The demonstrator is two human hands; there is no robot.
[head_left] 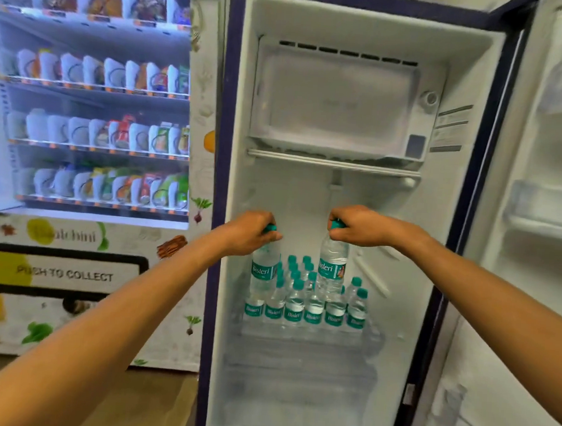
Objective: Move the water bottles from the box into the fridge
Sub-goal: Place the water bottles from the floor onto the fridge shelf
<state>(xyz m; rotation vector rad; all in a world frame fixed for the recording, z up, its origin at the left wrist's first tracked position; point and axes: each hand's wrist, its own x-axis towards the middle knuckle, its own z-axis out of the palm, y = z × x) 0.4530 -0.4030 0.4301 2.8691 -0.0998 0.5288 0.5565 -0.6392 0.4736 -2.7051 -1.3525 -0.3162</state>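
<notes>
The fridge (461,222) stands open in front of me. My left hand (249,232) grips the teal cap of a clear water bottle (264,270) with a teal label. My right hand (357,225) holds a second water bottle (331,271) the same way, by its cap. Both bottles hang upright inside the fridge, just above several rows of small bottles (304,308) standing on a clear shelf (302,336). The box is not in view.
The fridge door (534,193) is swung open on the right, with door bins. A frosted freezer compartment (337,101) sits at the top. A lit vending machine (90,105) full of snack packets stands to the left. Clear shelves lie below the bottles.
</notes>
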